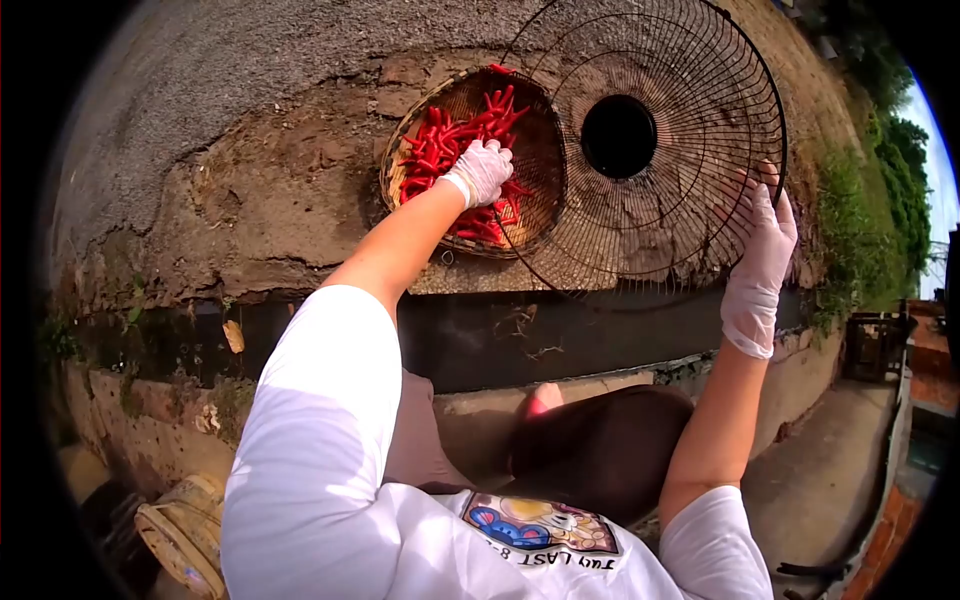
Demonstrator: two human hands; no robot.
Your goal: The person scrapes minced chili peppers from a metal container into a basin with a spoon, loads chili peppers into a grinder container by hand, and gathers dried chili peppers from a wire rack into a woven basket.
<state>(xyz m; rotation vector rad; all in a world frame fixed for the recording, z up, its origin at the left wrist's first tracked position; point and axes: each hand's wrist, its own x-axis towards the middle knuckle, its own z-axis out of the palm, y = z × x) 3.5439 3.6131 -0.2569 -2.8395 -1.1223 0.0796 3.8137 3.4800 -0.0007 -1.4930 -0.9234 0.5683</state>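
Observation:
Bright red chili peppers (436, 140) are heaped in a round woven basket (541, 205) on the ground. My left hand (482, 172), in a thin whitish glove, is down in the basket with its fingers curled on the peppers; the fingertips are partly hidden. A large round wire fan guard (697, 150) with a dark ring in its middle is tilted beside the basket, its left part overlapping the basket's right side. My gloved right hand (768, 225) grips the guard's right rim, fingers wrapped around the wires.
A dark water channel (455, 340) runs between me and the basket's ledge. Rough grey pavement (300, 55) lies beyond. An old pale bucket (185, 530) stands at lower left, and green plants (855, 220) grow at the right. A dry leaf (234, 336) is at the channel's left.

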